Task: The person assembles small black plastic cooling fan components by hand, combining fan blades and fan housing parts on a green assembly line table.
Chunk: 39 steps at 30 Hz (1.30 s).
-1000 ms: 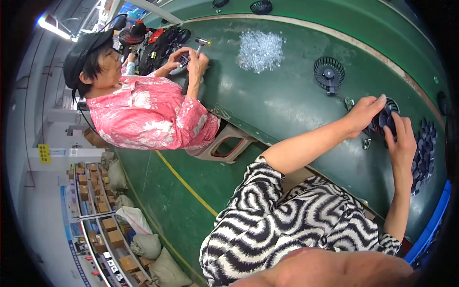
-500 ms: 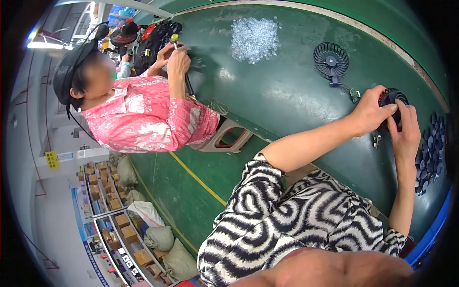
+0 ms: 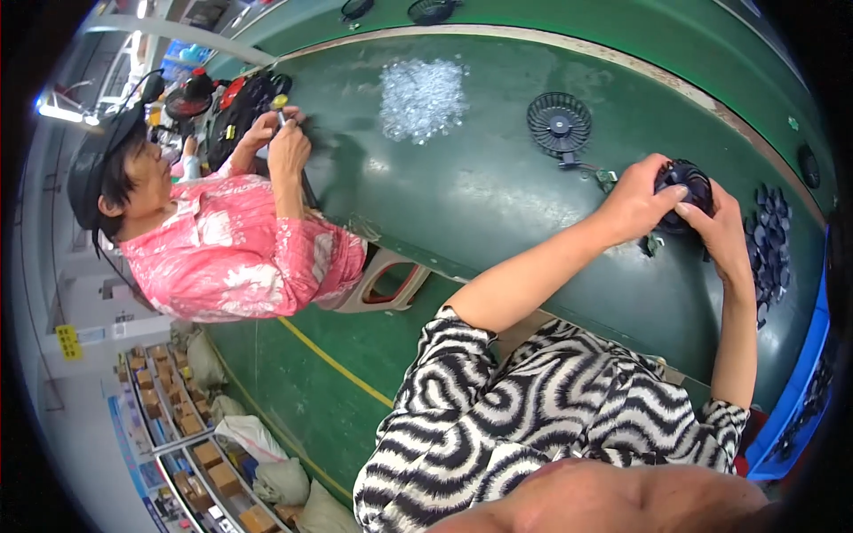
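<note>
My left hand (image 3: 641, 197) and my right hand (image 3: 721, 233) grip a small black fan (image 3: 682, 182) from both sides, thumbs on its face. Its round cage is partly hidden by my fingers. Just below it, a small green circuit board (image 3: 653, 244) hangs or lies near my left wrist; I cannot tell which. To the left, a second black fan (image 3: 559, 124) lies flat on the green table (image 3: 480, 186). A wire runs from its neck to another small circuit board (image 3: 607, 178) close to my left hand.
A heap of small dark parts (image 3: 769, 240) lies right of my hands, beside a blue bin (image 3: 795, 391). Clear small pieces (image 3: 424, 99) are piled farther left. A co-worker in a pink top (image 3: 240, 240) holds a tool at the table's left. More fans (image 3: 433, 9) lie beyond the far ledge.
The view has shifted, so most things appear farther left. Both my hands still hold the fan, its round face now turned up more, with the thumbs closer together on it.
</note>
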Each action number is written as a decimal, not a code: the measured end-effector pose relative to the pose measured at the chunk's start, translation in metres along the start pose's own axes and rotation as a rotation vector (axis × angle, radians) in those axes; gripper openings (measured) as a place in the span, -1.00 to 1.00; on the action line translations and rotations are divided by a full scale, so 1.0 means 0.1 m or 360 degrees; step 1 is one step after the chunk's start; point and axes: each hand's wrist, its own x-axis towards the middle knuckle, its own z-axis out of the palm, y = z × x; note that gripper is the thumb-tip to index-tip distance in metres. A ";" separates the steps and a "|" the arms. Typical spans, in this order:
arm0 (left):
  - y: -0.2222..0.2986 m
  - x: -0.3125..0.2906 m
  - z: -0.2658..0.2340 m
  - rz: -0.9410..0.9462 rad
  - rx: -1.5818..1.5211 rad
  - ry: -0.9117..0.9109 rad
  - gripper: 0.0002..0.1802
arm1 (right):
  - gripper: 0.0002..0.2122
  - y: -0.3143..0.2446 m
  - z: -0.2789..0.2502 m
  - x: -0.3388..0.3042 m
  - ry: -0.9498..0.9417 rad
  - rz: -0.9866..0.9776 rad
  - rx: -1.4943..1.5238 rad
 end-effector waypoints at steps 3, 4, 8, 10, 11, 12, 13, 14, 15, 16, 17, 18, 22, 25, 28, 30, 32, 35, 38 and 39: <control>0.03 -0.04 0.00 0.0061 0.0029 0.0009 -0.54 | -0.64 -0.07 -0.09 -0.05 -0.0060 -0.0103 -0.0210; -0.04 -0.03 0.01 -0.0101 -0.0055 -0.0067 -0.51 | -0.63 -0.02 -0.08 -0.04 -0.0062 -0.0135 -0.0094; -0.10 -0.07 0.04 -0.0221 -0.0175 -0.0078 -0.58 | -0.65 0.01 -0.05 -0.07 -0.0103 0.0009 0.0015; -0.12 -0.11 0.06 -0.0233 -0.0309 -0.0089 -0.60 | -0.66 0.03 -0.03 -0.12 -0.0123 0.0040 0.0153; -0.14 -0.10 0.08 -0.0218 -0.0311 -0.0110 -0.60 | -0.66 0.03 -0.03 -0.15 -0.0110 0.0026 0.0207; -0.13 -0.11 0.09 -0.0215 -0.0327 -0.0106 -0.61 | -0.66 0.05 -0.04 -0.15 -0.0096 0.0024 0.0205; -0.13 -0.11 0.10 -0.0219 -0.0343 -0.0101 -0.62 | -0.66 0.07 -0.05 -0.15 -0.0099 0.0022 0.0181; -0.13 -0.12 0.10 -0.0225 -0.0345 -0.0113 -0.62 | -0.66 0.09 -0.06 -0.15 -0.0103 0.0025 0.0159; -0.12 -0.10 0.10 -0.0216 -0.0332 -0.0118 -0.62 | -0.66 0.09 -0.07 -0.16 -0.0091 0.0037 0.0161; -0.12 -0.09 0.10 -0.0212 -0.0321 -0.0125 -0.63 | -0.68 0.08 -0.06 -0.15 -0.0064 0.0005 0.0216; -0.12 -0.08 0.10 -0.0172 -0.0273 -0.0103 -0.64 | -0.70 0.08 -0.05 -0.14 -0.0036 -0.0022 0.0271; -0.09 -0.04 0.07 -0.0154 0.0048 -0.0081 -0.62 | -0.70 0.11 -0.06 -0.10 -0.0012 0.0017 0.0283; 0.10 0.01 -0.02 -0.0044 0.0222 -0.0011 -0.63 | -0.72 0.02 -0.07 0.00 -0.0018 -0.0206 -0.0216; -0.01 -0.01 0.02 -0.0130 0.0014 -0.0001 -0.65 | -0.70 0.13 -0.08 0.07 -0.0085 -0.0116 -0.0244; -0.09 0.00 0.03 -0.0046 0.0203 0.0124 -0.60 | -0.74 0.17 -0.13 0.24 -0.0109 -0.0225 -0.0410; -0.17 0.00 0.04 0.0161 0.0134 0.0334 -0.55 | -0.76 0.05 -0.18 0.35 -0.0196 0.0162 -0.0006; -0.13 0.02 0.01 0.0208 0.0155 0.0390 -0.59 | -0.76 0.18 -0.38 0.55 0.0176 0.0075 0.0257; -0.06 0.06 -0.11 0.0173 0.0091 0.0463 -0.64 | -0.69 0.17 -0.69 0.63 0.0657 -0.0098 0.0284; -0.04 0.07 -0.21 0.0221 0.0167 0.0527 -0.67 | -0.70 0.25 -0.84 0.38 0.0549 -0.0325 -0.0317; 0.04 0.07 -0.21 0.0270 0.0219 0.0595 -0.69 | -0.70 0.25 -0.85 0.25 0.0373 -0.0495 -0.0703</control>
